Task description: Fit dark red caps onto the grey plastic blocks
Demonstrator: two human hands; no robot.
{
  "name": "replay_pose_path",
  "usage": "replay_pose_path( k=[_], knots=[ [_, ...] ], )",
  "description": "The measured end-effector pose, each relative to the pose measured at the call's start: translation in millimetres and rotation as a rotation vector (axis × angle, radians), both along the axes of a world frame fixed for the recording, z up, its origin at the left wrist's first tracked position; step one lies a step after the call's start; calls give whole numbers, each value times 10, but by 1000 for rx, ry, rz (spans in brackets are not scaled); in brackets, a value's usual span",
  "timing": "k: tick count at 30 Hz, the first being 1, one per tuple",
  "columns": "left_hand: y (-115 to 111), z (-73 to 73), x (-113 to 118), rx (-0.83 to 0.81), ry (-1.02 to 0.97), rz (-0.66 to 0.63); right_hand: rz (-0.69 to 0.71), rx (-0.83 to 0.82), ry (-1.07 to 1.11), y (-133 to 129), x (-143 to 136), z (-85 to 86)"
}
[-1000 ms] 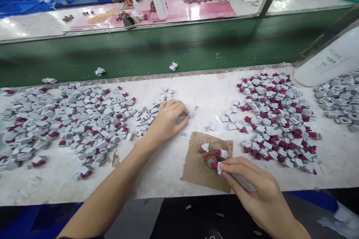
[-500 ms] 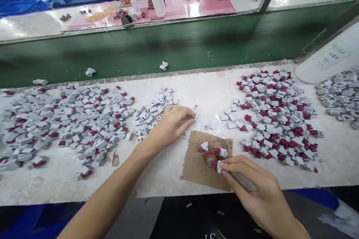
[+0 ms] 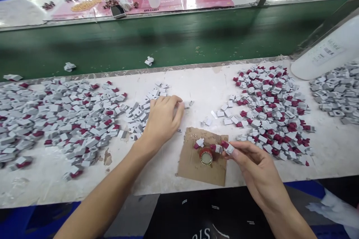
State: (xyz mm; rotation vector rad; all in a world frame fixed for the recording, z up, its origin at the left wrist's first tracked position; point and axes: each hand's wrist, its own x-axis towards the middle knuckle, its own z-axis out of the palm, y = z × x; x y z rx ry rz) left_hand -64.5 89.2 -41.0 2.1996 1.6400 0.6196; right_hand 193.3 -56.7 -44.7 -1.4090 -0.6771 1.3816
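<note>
Right hand [image 3: 258,164] has drawn pinched white-and-maroon piece [image 3: 227,147] rightward off round cap [image 3: 206,157], leaving cap uncovered. Left hand [image 3: 162,121] beyond cap, leftward, fingers curled; cannot tell if holding anything.

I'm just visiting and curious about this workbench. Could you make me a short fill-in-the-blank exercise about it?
1. The hand pinching a maroon-and-grey part is the person's ____ one.
2. The bottle cap sits on a flat piece of ____.
3. The strip between the two worktops is coloured ____.
4. The mat on the far worktop is coloured ____.

Missing words: right; cardboard; green; pink.
</note>
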Motion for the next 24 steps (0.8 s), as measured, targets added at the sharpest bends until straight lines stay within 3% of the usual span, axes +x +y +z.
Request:
replay_pose_path(
  k=[6, 10, 18, 24],
  knots=[
    [-91, -120, 32, 6, -10, -36, -49, -9, 285, 138, -47, -25],
    [-115, -126, 77, 72, 41, -21, -52, 8, 304, 165, -57, -43],
    [-68, -110, 212, 52, 94, 24, -66, -11, 289, 157, -59, -55],
    [136, -25, 76, -40, 33, -224, -34, 25, 251, 190, -44, -18]
  ],
)
